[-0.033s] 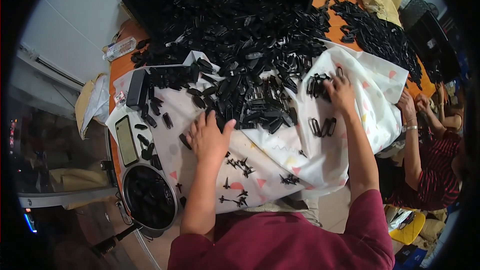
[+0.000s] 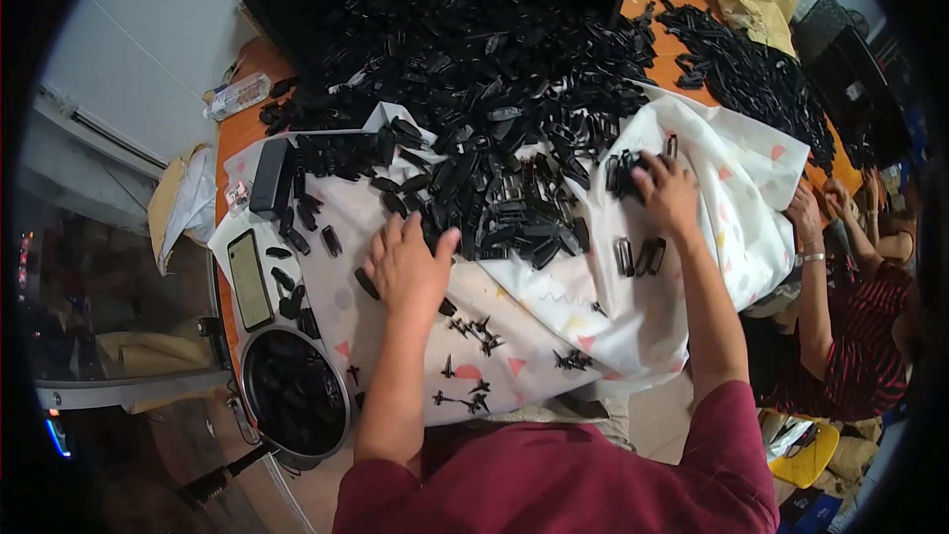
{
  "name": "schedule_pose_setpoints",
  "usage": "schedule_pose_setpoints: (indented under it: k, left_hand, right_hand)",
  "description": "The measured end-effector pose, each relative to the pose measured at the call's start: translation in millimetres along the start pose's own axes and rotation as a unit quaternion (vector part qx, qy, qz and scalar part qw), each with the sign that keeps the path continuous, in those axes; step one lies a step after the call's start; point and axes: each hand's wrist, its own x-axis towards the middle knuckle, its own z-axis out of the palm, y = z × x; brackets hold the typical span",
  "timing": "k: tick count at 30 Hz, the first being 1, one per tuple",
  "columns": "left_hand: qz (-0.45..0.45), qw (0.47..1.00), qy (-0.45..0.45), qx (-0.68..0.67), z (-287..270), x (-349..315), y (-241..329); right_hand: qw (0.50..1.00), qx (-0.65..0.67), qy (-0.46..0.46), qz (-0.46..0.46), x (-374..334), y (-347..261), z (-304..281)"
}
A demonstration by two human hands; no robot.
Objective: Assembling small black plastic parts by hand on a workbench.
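Note:
My left hand (image 2: pixel 408 265) rests with fingers spread at the near edge of a heap of small black plastic casings (image 2: pixel 474 153); the heap's front pieces lie just past its fingertips. Parts of the casings under that palm are hidden. Over to the right, my right hand (image 2: pixel 670 196) has its fingers apart beside a row of narrow black plastic frames (image 2: pixel 623 174), fingertips touching or close to them. Below it lie a few loose oblong frames (image 2: pixel 647 256) on a white patterned cloth (image 2: pixel 539 321). Small spiky black parts (image 2: pixel 571 360) are scattered nearer to me.
A pan (image 2: pixel 345 420) full of black pieces stands at the lower left, below a phone (image 2: pixel 250 279) and a black box (image 2: pixel 271 178). A plastic bottle (image 2: pixel 237 96) lies behind. More black parts (image 2: pixel 761 64) cover the far right, where another person's hand (image 2: pixel 806 213) works.
My left hand has shifted slightly to the left and away from me. My right hand has moved a little, its fingers still at the row of frames.

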Motion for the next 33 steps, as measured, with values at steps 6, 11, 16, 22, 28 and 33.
schedule_pose_setpoints:
  k: [6, 11, 16, 22, 28, 33]
  left_hand:
    - [0.035, 0.984, 0.152, -0.087, 15, 114, -29]
    - [-0.029, 0.998, 0.032, -0.037, 10, 149, -13]
    - [0.053, 0.980, 0.133, -0.141, 27, 128, -13]
    - [0.095, 0.990, 0.046, -0.090, 29, 71, 5]
    - [0.140, 0.986, 0.033, -0.083, 28, 39, -8]
    - [0.139, 0.985, -0.015, -0.103, 12, 3, -4]
  right_hand:
    - [0.963, 0.142, -0.215, -0.079, -33, -78, -46]
    - [0.979, 0.177, 0.029, -0.095, 77, -73, 0]
    - [0.993, 0.103, -0.063, -0.004, 166, -86, 46]
    - [0.967, 0.158, -0.155, -0.124, 98, -145, 19]
    - [0.937, 0.186, -0.102, -0.279, 22, -173, -6]
    - [0.934, 0.191, -0.102, -0.285, -26, -177, -16]
